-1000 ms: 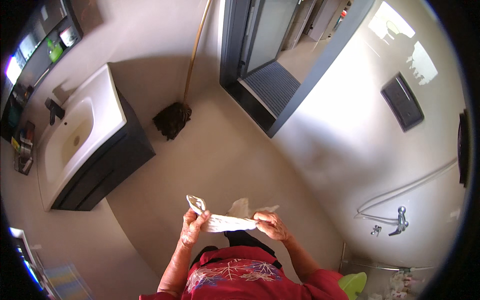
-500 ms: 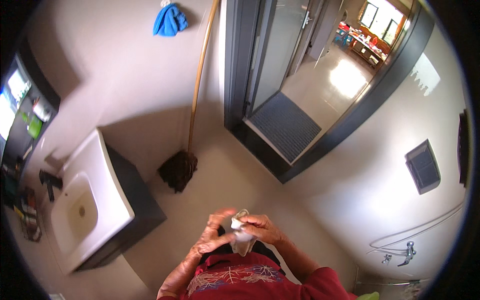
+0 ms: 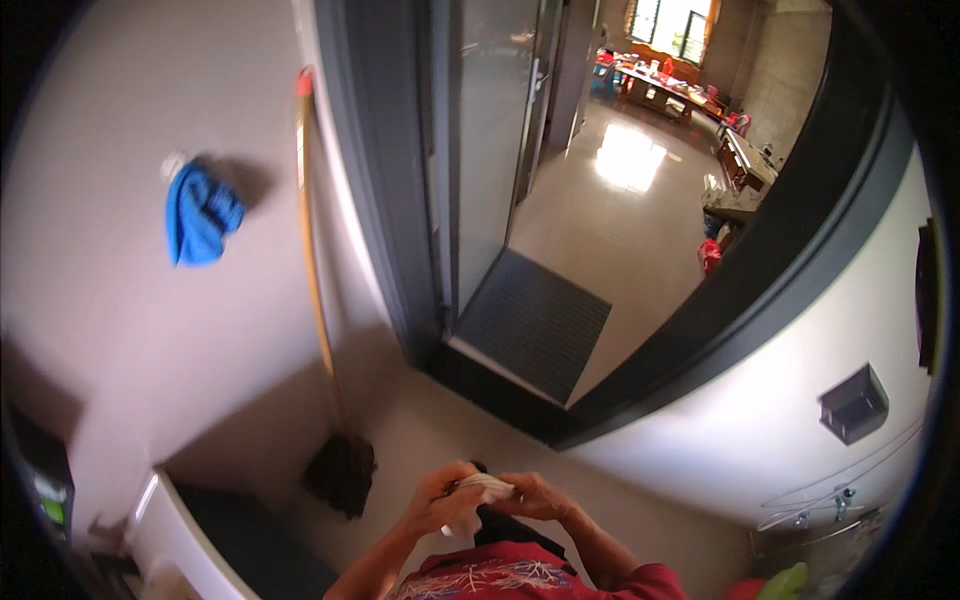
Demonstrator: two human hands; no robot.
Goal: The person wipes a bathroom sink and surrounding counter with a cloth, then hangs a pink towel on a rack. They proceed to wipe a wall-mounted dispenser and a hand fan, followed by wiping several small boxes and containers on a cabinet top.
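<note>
A crumpled whitish cloth [image 3: 488, 487] is held between my two hands, low in front of my red shirt. My left hand [image 3: 442, 497] is closed on the cloth's left side, and a pale end of it hangs below the fingers. My right hand [image 3: 541, 496] pinches the other side, fingers bent round the edge. Folds of the cloth hide several fingertips. Exactly what kind of cloth it is, I cannot make out.
A mop [image 3: 342, 474] leans on the left wall, its dark head on the floor. A blue towel [image 3: 202, 212] hangs on that wall. The white sink [image 3: 190, 535] is at lower left. Ahead, a doorway has a grey mat [image 3: 535, 325]; a dark wall box [image 3: 854, 404] hangs right.
My view has tilted up toward the doorway. My left hand, its fingers apart before, has closed on the cloth, which is now stretched between both hands.
</note>
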